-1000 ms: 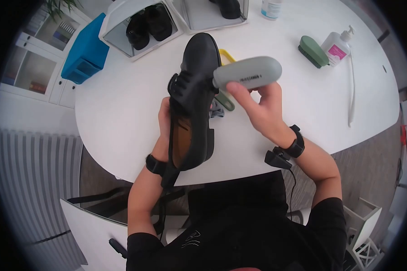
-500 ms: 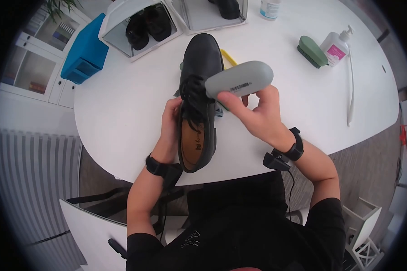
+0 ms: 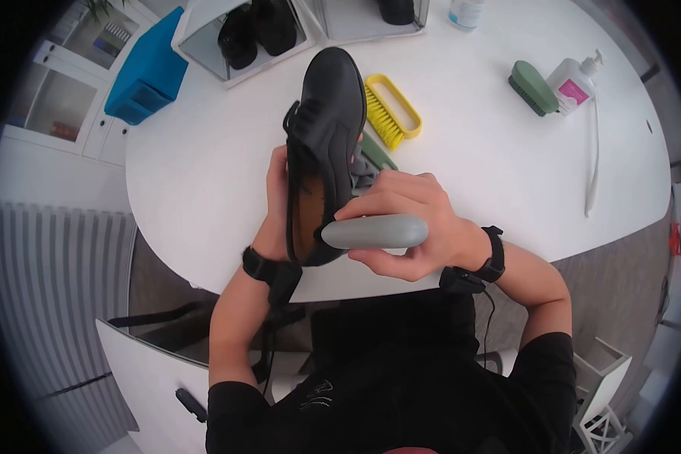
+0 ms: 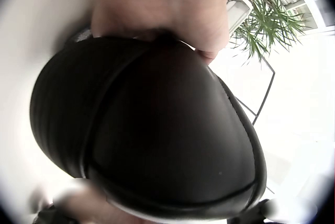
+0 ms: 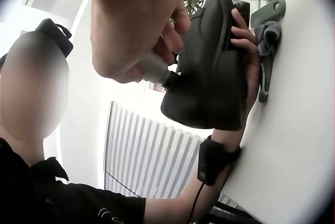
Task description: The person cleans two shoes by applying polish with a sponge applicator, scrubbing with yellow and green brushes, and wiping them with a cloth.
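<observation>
In the head view a black lace-up shoe (image 3: 333, 91) is held above the table, toe away from me, its tan insole showing. My left hand (image 3: 277, 189) grips the shoe from the left and beneath; in the right wrist view its fingers (image 5: 245, 43) curl round the sole side. My right hand (image 3: 435, 200) holds a grey polish applicator bottle (image 3: 374, 231) between thumb and fingers. The bottle's black tip (image 5: 171, 80) is right at the shoe's side near the heel. The shoe's heel end (image 4: 167, 130) fills most of the left wrist view.
Beyond the shoe lie a yellow brush (image 3: 384, 123), a green-handled tool (image 3: 377, 153) and a grey cloth (image 3: 363, 178). A green brush (image 3: 533, 89), a pump bottle (image 3: 571, 91) and a thin white stick (image 3: 592, 174) are at the right. Black shoes (image 3: 276, 30) sit in boxes at the back.
My right hand has moved the bottle from the shoe's front side back to the heel and turned it over. The shoe has rolled in my left hand, and the yellow brush is uncovered.
</observation>
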The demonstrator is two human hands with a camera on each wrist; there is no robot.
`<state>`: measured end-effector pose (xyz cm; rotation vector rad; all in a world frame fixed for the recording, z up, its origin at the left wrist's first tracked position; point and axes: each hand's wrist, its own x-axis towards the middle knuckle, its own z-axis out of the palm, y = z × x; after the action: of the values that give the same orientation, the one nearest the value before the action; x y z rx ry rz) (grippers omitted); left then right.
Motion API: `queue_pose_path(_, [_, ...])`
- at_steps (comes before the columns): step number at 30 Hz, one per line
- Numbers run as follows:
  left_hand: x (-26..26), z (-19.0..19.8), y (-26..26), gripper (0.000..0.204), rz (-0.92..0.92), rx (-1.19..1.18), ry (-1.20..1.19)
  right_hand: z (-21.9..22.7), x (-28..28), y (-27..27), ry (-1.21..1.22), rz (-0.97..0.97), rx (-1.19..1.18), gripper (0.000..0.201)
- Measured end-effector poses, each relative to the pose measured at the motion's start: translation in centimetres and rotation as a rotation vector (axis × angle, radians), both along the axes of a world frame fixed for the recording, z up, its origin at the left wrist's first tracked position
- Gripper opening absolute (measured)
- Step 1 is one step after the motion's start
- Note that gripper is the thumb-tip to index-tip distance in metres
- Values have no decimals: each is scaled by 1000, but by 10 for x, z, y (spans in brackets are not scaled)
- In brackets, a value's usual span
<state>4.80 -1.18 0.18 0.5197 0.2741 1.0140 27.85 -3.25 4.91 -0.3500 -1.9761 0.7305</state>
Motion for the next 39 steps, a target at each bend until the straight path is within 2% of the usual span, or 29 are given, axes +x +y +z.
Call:
queue_pose_path(4, [-5,-4,-1,83,145,-46,59,-9,-7,-9,19,55,5,39])
queue_pose_path(6, [-12,-7,2,83,78,3,-51,-13,-10,-9,4,74,21,40])
queue_pose_path(9, [-17,-13,9,86,117,27,-54,-19,-14,-12,-38,156,126,46])
queue_pose_path(11, [-20,-19,13,87,114,53,-92,-19,-18,-19,-131,153,305,47])
queue_pose_path(13, [-19,-16,13,88,106,71,-129,-9,-14,-16,-138,158,275,43])
queue_pose_path(15, [-18,-8,11,72,140,-20,-98,-2,-13,-11,53,-38,100,32])
queue_pose_path(16, [-15,-3,8,72,132,-18,-96,-2,-15,-6,88,-87,80,32])
queue_pose_path(17, [-10,2,5,72,193,-42,5,-1,-17,-1,123,-135,58,31])
queue_pose_path(18, [-6,6,3,71,253,-65,107,3,-16,2,78,-205,-91,33])
queue_pose_path(19, [-3,8,1,71,245,-66,112,4,-16,5,34,-272,-242,34])
queue_pose_path(21, [1,12,1,71,321,-102,203,0,-17,6,22,-289,-288,34])
queue_pose_path(24, [-11,-2,5,71,259,-38,133,-2,-19,-2,-3,-230,-281,33])
queue_pose_path(25, [-14,-5,5,71,263,-38,134,-6,-22,-2,44,-174,-126,35])
queue_pose_path(27, [-17,-9,7,78,215,-12,-5,-5,-22,-7,91,-113,38,38])
queue_pose_path(29, [-21,-12,10,79,218,-2,-28,0,-18,-22,-55,55,95,42])
queue_pose_path(31, [-22,-12,10,83,214,-3,-78,-5,-18,-21,-44,86,98,41])
queue_pose_path(33, [-23,-9,9,80,211,-57,-82,-13,-18,-7,162,19,-35,37])
queue_pose_path(34, [-24,-12,7,79,204,-85,-83,-18,-22,-4,232,-95,-197,31])
queue_pose_path(35, [-24,-14,6,78,196,-114,-86,-18,-21,5,236,-108,-200,31])
queue_pose_path(37, [-21,-15,2,78,242,-93,52,-18,-19,21,179,-242,-425,28])
queue_pose_path(39, [-15,-13,-2,77,232,-114,91,-13,-23,24,246,-229,-480,27])
